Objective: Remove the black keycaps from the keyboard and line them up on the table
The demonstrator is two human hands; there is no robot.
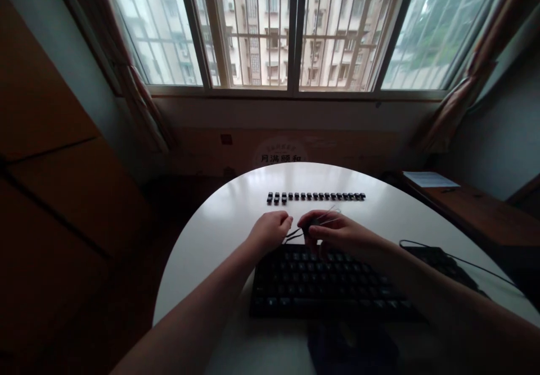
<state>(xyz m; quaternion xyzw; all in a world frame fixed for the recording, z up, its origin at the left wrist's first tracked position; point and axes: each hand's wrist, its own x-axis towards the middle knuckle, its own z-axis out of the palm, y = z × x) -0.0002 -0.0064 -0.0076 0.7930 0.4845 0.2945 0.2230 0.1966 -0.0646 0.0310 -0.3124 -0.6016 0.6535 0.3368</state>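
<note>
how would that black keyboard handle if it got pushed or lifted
The keyboard is probably stiff, as its long body looks straight. Flat and broad, it seems unlikely to tip. It may slide when pushed, since the white table looks glossy.

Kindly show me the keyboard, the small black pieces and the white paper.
Keyboard [333, 280], head view: keys near its middle.
Small black pieces [315, 197], head view: one piece mid-row.
White paper [430, 179], head view: its middle.
</note>
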